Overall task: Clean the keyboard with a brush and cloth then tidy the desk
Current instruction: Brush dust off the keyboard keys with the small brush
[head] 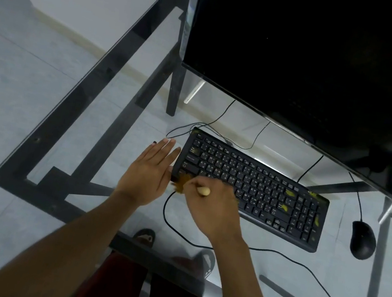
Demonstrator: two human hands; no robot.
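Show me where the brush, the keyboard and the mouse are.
brush (203,191), head view, on its pale wooden handle end.
keyboard (261,186), head view, on its middle keys.
mouse (362,240), head view, on its back.

**Key legends only, few of them legible**

The only writing in view is on the black keyboard (250,188): white legends printed on its keycaps. In the letter rows a few single capitals can be made out, such as Q, W, A, S and D, each with a smaller second character beside it that is too fine to read. The other legends are blurred.
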